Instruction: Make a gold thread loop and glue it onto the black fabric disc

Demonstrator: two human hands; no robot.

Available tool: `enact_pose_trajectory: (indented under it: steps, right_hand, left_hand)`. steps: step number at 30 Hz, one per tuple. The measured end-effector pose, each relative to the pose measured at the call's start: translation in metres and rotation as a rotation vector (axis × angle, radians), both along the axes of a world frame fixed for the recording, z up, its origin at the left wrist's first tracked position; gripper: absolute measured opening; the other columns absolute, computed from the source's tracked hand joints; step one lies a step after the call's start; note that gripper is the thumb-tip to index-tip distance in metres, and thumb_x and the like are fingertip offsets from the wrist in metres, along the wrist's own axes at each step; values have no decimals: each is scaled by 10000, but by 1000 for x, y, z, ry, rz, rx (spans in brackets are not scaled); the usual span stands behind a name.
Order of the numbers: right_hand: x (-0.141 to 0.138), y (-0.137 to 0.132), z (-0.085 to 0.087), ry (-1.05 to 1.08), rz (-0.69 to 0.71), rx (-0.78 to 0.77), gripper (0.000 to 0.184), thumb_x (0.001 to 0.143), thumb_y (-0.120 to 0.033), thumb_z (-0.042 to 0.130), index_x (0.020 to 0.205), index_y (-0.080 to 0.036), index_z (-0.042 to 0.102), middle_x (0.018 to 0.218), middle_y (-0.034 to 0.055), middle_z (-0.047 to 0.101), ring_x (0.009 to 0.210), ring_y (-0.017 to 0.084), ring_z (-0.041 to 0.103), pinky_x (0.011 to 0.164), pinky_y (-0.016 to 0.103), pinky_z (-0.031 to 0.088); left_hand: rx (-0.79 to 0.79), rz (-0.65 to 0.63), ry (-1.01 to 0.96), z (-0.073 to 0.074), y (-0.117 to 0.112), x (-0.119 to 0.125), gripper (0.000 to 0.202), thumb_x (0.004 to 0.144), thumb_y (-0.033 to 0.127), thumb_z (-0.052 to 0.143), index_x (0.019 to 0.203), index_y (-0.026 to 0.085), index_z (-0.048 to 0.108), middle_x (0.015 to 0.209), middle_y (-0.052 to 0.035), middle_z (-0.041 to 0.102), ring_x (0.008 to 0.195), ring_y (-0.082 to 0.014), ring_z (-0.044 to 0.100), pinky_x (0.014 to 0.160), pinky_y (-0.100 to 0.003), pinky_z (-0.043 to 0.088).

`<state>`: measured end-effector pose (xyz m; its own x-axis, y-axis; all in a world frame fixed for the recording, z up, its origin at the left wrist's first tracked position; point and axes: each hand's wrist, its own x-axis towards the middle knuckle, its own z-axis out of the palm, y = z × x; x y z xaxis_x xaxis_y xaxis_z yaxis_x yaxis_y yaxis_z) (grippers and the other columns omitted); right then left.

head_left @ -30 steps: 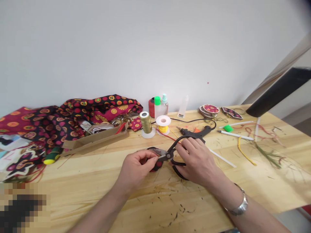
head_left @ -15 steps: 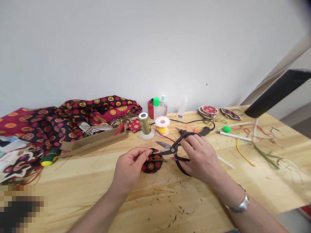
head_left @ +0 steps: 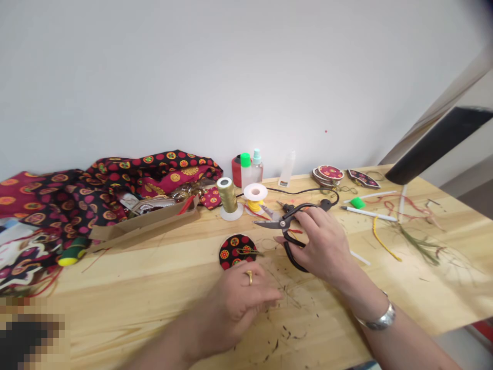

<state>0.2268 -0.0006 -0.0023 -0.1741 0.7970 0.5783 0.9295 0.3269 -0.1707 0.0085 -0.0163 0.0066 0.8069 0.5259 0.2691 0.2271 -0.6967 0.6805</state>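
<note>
My right hand (head_left: 321,242) grips the handles of black scissors (head_left: 283,224), blades partly apart and pointing left above the wooden table (head_left: 154,288). A round disc of black cloth with red and yellow dots (head_left: 235,251) lies flat on the table, a gold thread across it. My left hand (head_left: 242,303) sits just in front of the disc, off it, its fingers curled toward the right and pinched together near thin thread scraps. A ring shows on one finger.
A gold thread cone (head_left: 228,197), a yellow cord spool (head_left: 256,197), small bottles (head_left: 250,168) and a black glue gun (head_left: 314,205) stand behind. Patterned fabric (head_left: 115,180) and a cardboard box (head_left: 146,221) lie at left. Cord pieces, pens and finished discs (head_left: 327,174) lie at right.
My left hand let go of the cloth disc and moved toward me and right. The scissors drew back to the right, away from the disc, which now lies uncovered.
</note>
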Motion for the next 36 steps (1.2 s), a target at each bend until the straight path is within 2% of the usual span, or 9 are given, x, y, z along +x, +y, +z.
enact_pose_trajectory:
  steps: [2,4,6,9,20,23,26,29,36]
  right_hand:
    - [0,0,0,17,-8,-9,295,765,-412,591,905,-154,566,891,112,577,819,247,510,682,343,382]
    - [0,0,0,35,-13,-18,288,754,-394,604,912,-156,564,899,107,581,813,240,513,680,336,384]
    - [-1,0,1,53,-8,-19,279,747,-383,613,905,-159,562,886,102,585,799,234,518,671,330,387]
    - [-3,-1,2,92,12,-30,268,747,-381,614,890,-160,560,873,100,590,794,230,528,666,328,400]
    - [-8,-3,4,290,88,-86,258,738,-377,640,869,-169,559,870,103,596,793,225,538,678,339,431]
    - [-10,-5,7,569,114,-257,252,745,-387,644,855,-178,558,763,49,587,686,175,528,605,293,428]
    - [-15,-7,10,871,219,-524,258,752,-399,638,861,-174,575,706,9,569,605,128,508,554,255,426]
    - [-20,-8,13,997,354,-621,252,717,-359,677,846,-164,584,773,21,595,656,126,534,600,261,451]
    - [-27,-11,10,1049,435,-569,133,739,-221,640,788,-178,524,749,-2,582,675,116,535,652,261,449]
  left_hand:
    - [38,91,39,-2,1,-1,151,809,225,569,717,210,688,558,-26,576,707,-186,549,696,-305,449]
    - [96,254,36,-6,5,-2,236,801,256,581,576,207,634,514,-20,538,688,-188,529,670,-306,440]
    - [169,495,21,-12,12,-4,196,820,220,543,662,211,658,616,-45,610,767,-208,528,674,-318,436]
    - [267,611,55,-21,22,-7,157,802,195,556,867,235,693,875,-62,697,889,-244,496,831,-418,407]
    - [205,707,95,-23,25,-2,188,804,154,507,710,206,662,1026,-91,631,987,-280,452,873,-492,382]
    - [39,727,-31,-16,23,-4,150,813,198,515,735,199,643,1054,-92,599,1009,-258,484,892,-445,392]
    - [-320,667,-161,-9,18,-5,151,811,240,524,721,190,634,1059,-87,592,987,-227,544,846,-373,441]
    - [-566,609,-218,-3,14,-2,167,789,260,550,672,178,635,1034,-91,612,997,-230,563,843,-353,445]
    - [-616,605,-229,-3,12,1,139,752,259,597,649,181,646,1021,-85,644,1047,-236,550,920,-366,398]
